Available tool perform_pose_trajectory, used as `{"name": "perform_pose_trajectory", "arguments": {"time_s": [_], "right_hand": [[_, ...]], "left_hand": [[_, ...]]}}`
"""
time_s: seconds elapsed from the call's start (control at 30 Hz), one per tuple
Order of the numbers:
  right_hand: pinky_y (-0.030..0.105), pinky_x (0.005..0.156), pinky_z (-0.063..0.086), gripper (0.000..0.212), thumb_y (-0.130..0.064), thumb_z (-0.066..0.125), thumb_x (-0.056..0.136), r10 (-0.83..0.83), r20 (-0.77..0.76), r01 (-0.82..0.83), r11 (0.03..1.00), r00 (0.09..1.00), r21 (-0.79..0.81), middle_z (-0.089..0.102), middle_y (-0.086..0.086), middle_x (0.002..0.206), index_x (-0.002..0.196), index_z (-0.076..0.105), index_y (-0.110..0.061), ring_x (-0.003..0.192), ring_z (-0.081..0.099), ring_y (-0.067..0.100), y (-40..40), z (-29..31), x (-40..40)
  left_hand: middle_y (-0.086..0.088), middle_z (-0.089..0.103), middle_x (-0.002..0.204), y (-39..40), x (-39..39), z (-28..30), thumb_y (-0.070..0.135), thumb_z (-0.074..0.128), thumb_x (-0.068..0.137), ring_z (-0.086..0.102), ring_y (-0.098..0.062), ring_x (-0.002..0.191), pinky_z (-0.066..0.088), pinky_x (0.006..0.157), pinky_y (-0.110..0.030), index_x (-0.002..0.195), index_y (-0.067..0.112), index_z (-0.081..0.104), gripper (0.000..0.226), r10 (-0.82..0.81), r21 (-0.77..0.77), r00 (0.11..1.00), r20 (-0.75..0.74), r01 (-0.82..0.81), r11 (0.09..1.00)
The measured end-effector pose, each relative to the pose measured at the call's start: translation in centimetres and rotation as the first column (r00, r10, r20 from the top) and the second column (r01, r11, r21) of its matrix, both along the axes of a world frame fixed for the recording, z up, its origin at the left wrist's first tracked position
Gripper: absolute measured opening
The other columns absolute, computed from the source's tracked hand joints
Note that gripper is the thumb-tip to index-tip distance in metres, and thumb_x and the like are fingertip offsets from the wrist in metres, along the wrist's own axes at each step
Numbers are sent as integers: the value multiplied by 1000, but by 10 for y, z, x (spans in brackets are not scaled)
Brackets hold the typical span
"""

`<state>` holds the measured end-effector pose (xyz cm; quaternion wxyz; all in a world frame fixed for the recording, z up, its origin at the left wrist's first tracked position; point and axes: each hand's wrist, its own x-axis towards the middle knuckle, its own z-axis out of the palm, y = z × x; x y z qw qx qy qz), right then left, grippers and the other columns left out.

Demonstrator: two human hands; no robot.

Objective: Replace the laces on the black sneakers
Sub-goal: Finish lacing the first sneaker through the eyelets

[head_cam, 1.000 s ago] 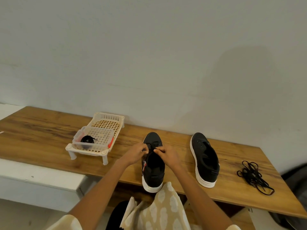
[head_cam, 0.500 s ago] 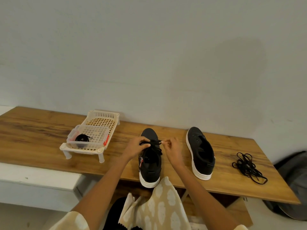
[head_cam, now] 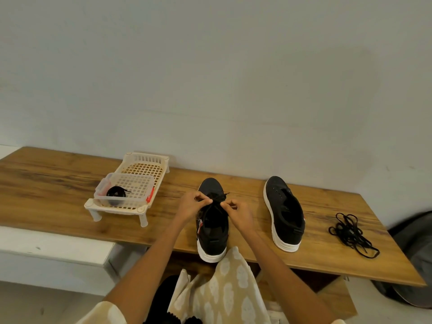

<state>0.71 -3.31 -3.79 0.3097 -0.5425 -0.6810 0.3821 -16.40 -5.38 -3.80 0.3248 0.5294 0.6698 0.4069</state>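
Two black sneakers with white soles stand on the wooden table (head_cam: pixel 58 183), toes to the wall. The left sneaker (head_cam: pixel 212 232) carries a black lace (head_cam: pixel 216 199) across its upper eyelets. My left hand (head_cam: pixel 191 205) pinches that lace on the shoe's left side, and my right hand (head_cam: pixel 236 211) pinches it on the right, the two hands close together over the tongue. The right sneaker (head_cam: pixel 284 209) has bare eyelets and no lace. A loose tangle of black laces (head_cam: pixel 350 232) lies on the table further right.
A cream plastic rack (head_cam: pixel 131 183) stands at the left with a clear container (head_cam: pixel 126 190) in it, holding a coiled black lace (head_cam: pixel 115 194). A white bench (head_cam: pixel 46 246) sits lower left, a dark bag (head_cam: pixel 416 253) at the right edge. Patterned cloth (head_cam: pixel 224 291) covers my lap.
My hands have come back together over the left sneaker after spreading apart with the lace. The view has shifted slightly, moving the table's objects leftward.
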Motion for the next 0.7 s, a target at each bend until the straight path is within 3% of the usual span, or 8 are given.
{"name": "perform_pose_trajectory", "arguments": {"time_s": [0.2, 0.37, 0.53, 0.7], "right_hand": [[37, 83, 49, 22, -28, 52, 96, -109, 41, 114, 983, 993, -142, 67, 7, 94, 96, 64, -10, 91, 61, 22, 4, -8, 0], [38, 86, 50, 19, -25, 53, 95, -128, 29, 131, 972, 991, -197, 66, 10, 95, 94, 63, -10, 95, 62, 24, 4, -8, 3], [42, 88, 53, 16, -27, 56, 94, -110, -23, 104, 976, 994, -190, 70, 6, 90, 80, 63, -22, 89, 66, 21, 0, -4, 2], [33, 76, 54, 16, -36, 63, 88, -37, 3, 37, 993, 999, -109, 70, -8, 80, 78, 69, -25, 80, 64, 8, -2, 3, -6]], "left_hand": [[-7, 70, 97, 1, -2, 7, 21, 67, 86, 63, -16, 95, 49, 90, -32, 91, 9, 72, 14, 32, -133, 996, 80, -21, 991], [-7, 70, 95, 1, -5, 4, 19, 67, 86, 62, -18, 97, 49, 93, -37, 87, 8, 73, 12, 61, -177, 997, 56, -50, 983], [-8, 70, 95, -3, -3, 7, 16, 64, 89, 64, -12, 84, 50, 70, -18, 97, 5, 71, 15, 58, -157, 995, 80, -45, 987], [-6, 70, 98, -2, 2, 11, 25, 63, 90, 63, -16, 92, 49, 78, -25, 100, 7, 72, 23, 3, -152, 999, 48, 5, 988]]}}
